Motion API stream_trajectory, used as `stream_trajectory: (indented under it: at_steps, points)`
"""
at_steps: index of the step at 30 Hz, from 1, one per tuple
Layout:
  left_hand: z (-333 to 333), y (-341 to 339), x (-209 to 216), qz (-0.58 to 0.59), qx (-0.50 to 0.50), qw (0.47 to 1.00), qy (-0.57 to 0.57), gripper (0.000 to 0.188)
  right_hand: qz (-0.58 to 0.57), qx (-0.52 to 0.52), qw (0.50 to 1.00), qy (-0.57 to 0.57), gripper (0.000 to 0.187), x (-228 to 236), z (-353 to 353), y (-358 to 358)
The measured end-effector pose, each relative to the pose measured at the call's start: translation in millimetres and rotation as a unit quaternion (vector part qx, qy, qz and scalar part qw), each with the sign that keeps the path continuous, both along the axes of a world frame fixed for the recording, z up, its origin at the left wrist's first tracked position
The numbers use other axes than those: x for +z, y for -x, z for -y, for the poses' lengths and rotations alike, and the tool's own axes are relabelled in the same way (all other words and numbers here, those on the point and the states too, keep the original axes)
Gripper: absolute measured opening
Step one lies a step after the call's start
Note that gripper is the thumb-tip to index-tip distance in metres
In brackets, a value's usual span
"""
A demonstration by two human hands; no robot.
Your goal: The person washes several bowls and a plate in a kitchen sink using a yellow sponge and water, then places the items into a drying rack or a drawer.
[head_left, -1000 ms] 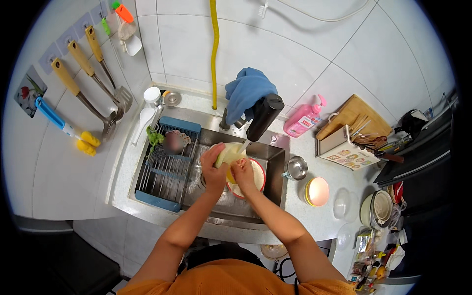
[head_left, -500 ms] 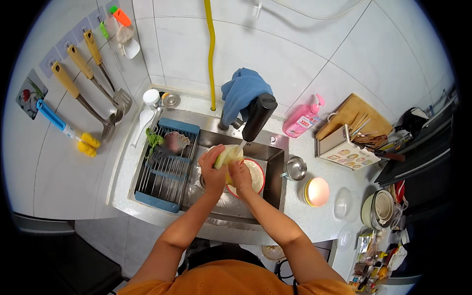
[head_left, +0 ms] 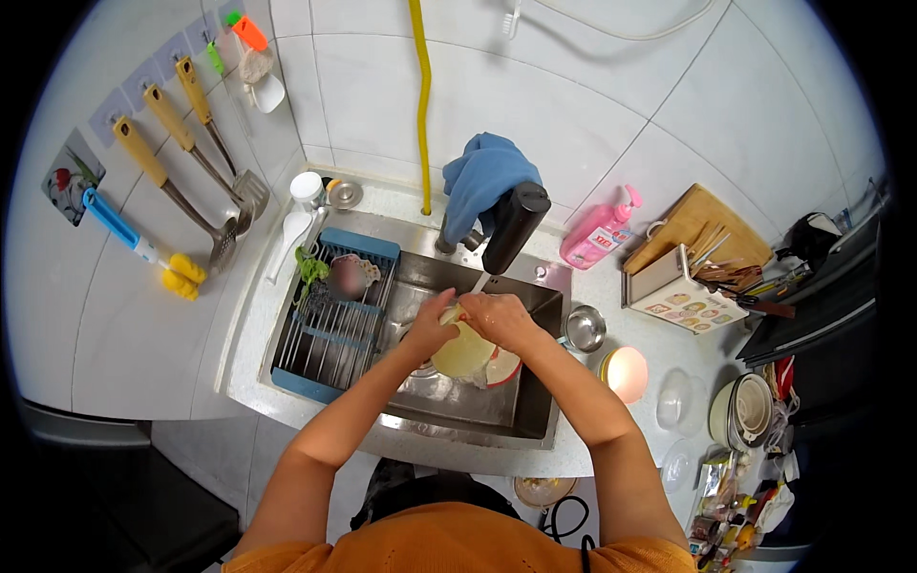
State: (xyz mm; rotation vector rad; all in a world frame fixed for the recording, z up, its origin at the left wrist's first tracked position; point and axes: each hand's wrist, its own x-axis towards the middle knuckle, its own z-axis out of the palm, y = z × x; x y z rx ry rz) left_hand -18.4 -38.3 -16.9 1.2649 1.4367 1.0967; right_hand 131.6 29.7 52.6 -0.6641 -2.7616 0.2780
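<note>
View: head, looking down at the sink
Left hand [head_left: 432,327]: gripping the bowl at its upper left edge
Right hand [head_left: 499,318]: fingers curled on the bowl's upper edge, gripping it, fingertips partly hidden
Bowl [head_left: 462,355]: pale yellow, round, between and below the two hands, over the sink
Red-rimmed bowl [head_left: 502,369]: in the sink, partly covered by the bowl
Sink [head_left: 449,420]: steel, set into the table [head_left: 245,368], its floor wet and shiny
Faucet [head_left: 516,229]: black spout angled down toward the hands, a thin stream of water [head_left: 480,283] reaching the right hand
Cloth [head_left: 489,174]: blue, draped over the faucet
Rack [head_left: 308,384]: blue ends and metal bars, across the left part of the sink
Greens [head_left: 311,268]: leafy, at the rack's upper left, near a blurred reddish thing
Bottle [head_left: 599,236]: pink, with a pump top, on the table behind the sink's right corner
Metal cup [head_left: 586,328]: on the table, just beside the sink's right edge
Cups [head_left: 627,373]: stacked on the table, tilted, pale pink inside, right of the right forearm
</note>
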Motion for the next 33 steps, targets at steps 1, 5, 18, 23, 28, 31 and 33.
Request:
stream_trajectory:
  at_steps: [1, 5, 18, 23, 28, 31, 33]
  points:
    - [0.0, -2.9, 1.8, 0.042, 0.036, 0.998, -0.016, 0.067, 0.007, -0.027, 1.000, -0.005, 0.024, 1.7, 0.1, 0.3]
    - [-4.6, -18.2, 19.7, 0.249, 0.114, 0.959, -0.065, 0.057, -0.050, -0.110, 0.992, -0.026, 0.024, -17.8, -9.0, -4.4]
    - [3.5, -31.7, 41.2, -0.058, 0.282, 0.929, -0.234, 0.042, -0.535, -0.383, 0.513, 0.551, 0.018, -90.4, 56.0, 43.6]
    - [-2.0, -19.7, 35.7, -0.050, 0.270, 0.925, -0.264, 0.042, -0.427, -0.371, 0.589, 0.577, 0.023, -83.5, 46.8, 34.0]
    - [-6.9, -5.2, 30.5, 0.242, 0.183, 0.944, -0.127, 0.046, -0.209, -0.362, 0.883, 0.215, 0.022, -57.8, 15.7, 17.0]
    - [-3.7, -3.1, 36.2, 0.376, 0.140, 0.916, 0.013, 0.048, -0.120, -0.275, 0.951, 0.074, 0.022, -44.8, 3.6, 17.3]
    - [-1.2, -3.6, 37.4, 0.391, 0.122, 0.911, 0.052, 0.048, -0.075, -0.157, 0.985, -0.017, 0.024, -33.2, -4.0, 14.1]
